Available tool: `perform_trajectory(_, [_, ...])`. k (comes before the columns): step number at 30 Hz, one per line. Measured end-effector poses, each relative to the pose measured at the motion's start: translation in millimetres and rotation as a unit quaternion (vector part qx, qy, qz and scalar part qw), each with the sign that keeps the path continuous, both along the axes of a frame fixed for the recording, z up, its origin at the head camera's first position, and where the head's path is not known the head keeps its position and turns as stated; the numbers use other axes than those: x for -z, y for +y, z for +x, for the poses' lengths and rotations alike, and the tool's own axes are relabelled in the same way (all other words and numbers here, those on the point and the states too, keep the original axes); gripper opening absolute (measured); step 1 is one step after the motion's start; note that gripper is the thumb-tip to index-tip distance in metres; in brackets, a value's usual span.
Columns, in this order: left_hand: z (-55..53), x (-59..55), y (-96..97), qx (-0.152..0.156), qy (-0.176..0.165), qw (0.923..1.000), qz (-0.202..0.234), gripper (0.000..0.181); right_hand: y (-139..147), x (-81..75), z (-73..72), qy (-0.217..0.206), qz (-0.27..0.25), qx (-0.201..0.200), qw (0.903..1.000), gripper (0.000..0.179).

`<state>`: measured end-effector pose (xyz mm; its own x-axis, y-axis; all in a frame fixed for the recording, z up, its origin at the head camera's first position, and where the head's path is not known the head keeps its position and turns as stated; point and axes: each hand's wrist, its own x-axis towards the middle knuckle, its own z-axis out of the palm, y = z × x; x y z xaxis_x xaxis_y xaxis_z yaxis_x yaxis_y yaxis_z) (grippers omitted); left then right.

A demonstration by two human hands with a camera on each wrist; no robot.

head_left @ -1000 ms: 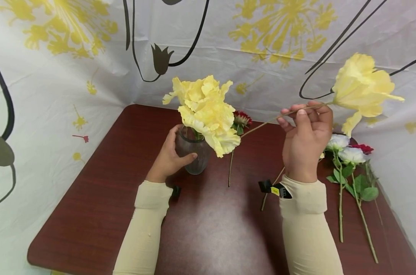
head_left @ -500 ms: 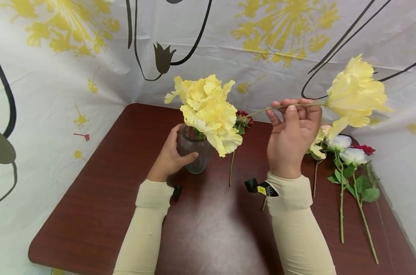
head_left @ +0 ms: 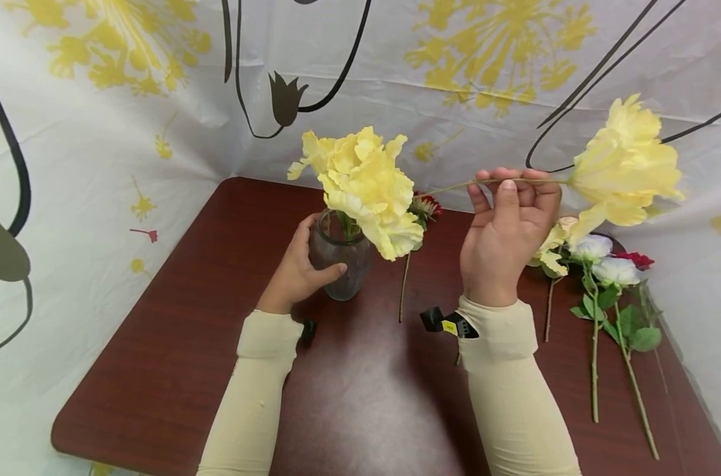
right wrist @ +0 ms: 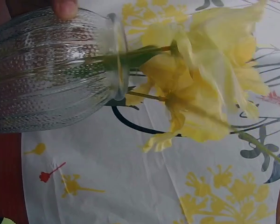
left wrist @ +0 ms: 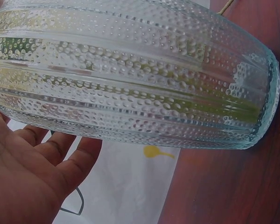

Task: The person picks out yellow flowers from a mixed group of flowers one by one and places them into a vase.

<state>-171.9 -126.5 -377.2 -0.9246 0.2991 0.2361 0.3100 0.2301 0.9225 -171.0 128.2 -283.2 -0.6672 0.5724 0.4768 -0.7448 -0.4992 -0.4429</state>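
My left hand (head_left: pixel 297 271) grips the clear glass vase (head_left: pixel 351 277) from its left side, thumb across the front. In the left wrist view the vase (left wrist: pixel 130 79) shows bumpy ribbed glass, with green stems inside. Ruffled yellow flowers (head_left: pixel 366 178) stand in it and lean right over the rim. To the right, my right hand (head_left: pixel 503 231) pinches the thin stem of another yellow flower (head_left: pixel 625 172) between thumb and fingers. That flower lies nearly level, bloom to the right. Its stem end points at the vase's flowers; in the right wrist view the stem (right wrist: pixel 259 144) passes in front of them.
Behind the vase's right side a red flower (head_left: pixel 426 206) lies on the dark wooden table (head_left: pixel 158 370). White flowers (head_left: pixel 616 271), a yellow flower (head_left: pixel 550 254) and a red one (head_left: pixel 637 260) lie at the right. Patterned white cloth (head_left: pixel 188 132) hangs behind.
My right hand has moved left with the yellow flower, and its stem has turned nearer level. The left hand keeps its grip on the vase.
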Motion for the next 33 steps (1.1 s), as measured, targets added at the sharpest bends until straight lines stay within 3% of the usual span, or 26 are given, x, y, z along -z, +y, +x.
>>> perform_trajectory(16, [0.4,-2.2,-1.2,0.006,-0.021,0.9998,0.003,0.095,-16,28.9,-9.6,-0.045,0.103,-0.012,0.9936,0.013])
perform_trajectory(21, [0.3,-2.7,-0.9,0.006,-0.019,0.9998,0.005,0.096,-19,35.1,-11.3,-0.047,0.115,-0.049,0.991,0.014])
perform_trajectory(24, [-7.3,9.7,-1.7,0.001,-0.017,0.9999,0.003,0.098,-22,38.2,-13.0,-0.056,0.144,-0.073,0.9854,0.015])
perform_trajectory(29, [-20.6,32.6,-4.0,0.001,0.017,0.9999,0.002,0.098,-27,42.8,-15.7,-0.09,0.229,-0.093,0.9647,0.016])
perform_trajectory(31, [-22.6,35.5,-4.3,0.005,0.035,0.9994,0.006,0.095,-28,44.1,-16.9,-0.119,0.272,-0.108,0.9487,0.017])
perform_trajectory(33, [-23.5,37.1,-4.4,0.006,0.049,0.9987,0.007,0.092,-28,45.1,-18.5,-0.157,0.325,-0.134,0.9228,0.014])
